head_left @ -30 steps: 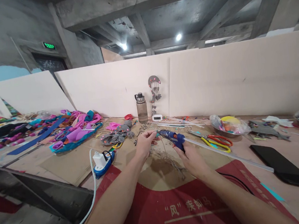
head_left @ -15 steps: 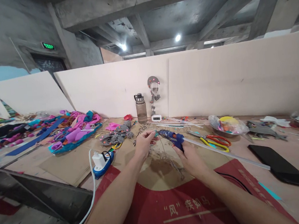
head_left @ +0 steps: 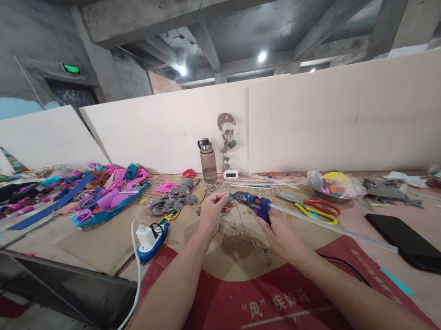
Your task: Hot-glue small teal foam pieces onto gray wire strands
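Note:
My right hand (head_left: 279, 235) grips a blue hot glue gun (head_left: 254, 203), its nozzle pointing left toward my left hand. A long clear glue stick (head_left: 329, 227) sticks out behind the gun to the right. My left hand (head_left: 212, 212) pinches a small piece at the nozzle tip; the piece is too small to name. Thin strings (head_left: 247, 235) hang below both hands over a brown and red cardboard sheet (head_left: 258, 297).
A water bottle (head_left: 208, 160) and a grey hanging ornament (head_left: 227, 133) stand by the white back panel. Red and yellow scissors (head_left: 320, 209), a bowl of bits (head_left: 336, 184) and a black phone (head_left: 414, 244) lie right. A power strip (head_left: 151, 238) and coloured felt scraps (head_left: 105, 193) lie left.

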`<state>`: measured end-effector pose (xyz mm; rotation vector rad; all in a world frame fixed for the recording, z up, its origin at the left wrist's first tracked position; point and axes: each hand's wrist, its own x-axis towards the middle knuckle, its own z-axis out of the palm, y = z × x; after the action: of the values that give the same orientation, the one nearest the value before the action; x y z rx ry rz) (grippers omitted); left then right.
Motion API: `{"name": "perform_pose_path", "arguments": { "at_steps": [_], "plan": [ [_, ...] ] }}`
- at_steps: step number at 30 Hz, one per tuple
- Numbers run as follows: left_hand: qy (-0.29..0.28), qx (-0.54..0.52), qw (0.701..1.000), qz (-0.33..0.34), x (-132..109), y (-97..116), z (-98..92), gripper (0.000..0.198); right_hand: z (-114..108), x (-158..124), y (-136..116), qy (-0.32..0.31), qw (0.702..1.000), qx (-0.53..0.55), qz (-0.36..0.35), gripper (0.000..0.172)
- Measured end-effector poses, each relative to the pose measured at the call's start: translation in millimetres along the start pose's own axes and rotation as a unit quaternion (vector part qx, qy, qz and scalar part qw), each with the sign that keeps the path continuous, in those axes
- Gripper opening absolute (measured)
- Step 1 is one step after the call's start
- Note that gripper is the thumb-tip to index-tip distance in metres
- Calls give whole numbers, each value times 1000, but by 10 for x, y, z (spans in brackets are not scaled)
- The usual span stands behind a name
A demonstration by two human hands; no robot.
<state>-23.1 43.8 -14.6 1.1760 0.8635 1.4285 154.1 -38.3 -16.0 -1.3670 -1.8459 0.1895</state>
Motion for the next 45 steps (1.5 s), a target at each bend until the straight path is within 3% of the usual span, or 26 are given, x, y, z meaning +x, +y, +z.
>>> {"name": "perform_pose_path", "arguments": {
  "at_steps": [45],
  "plan": [
    [-14,-26,999,-13,-21,53,16,31,1,-12,-34,5,1000,3,1,37]
  ]
}}
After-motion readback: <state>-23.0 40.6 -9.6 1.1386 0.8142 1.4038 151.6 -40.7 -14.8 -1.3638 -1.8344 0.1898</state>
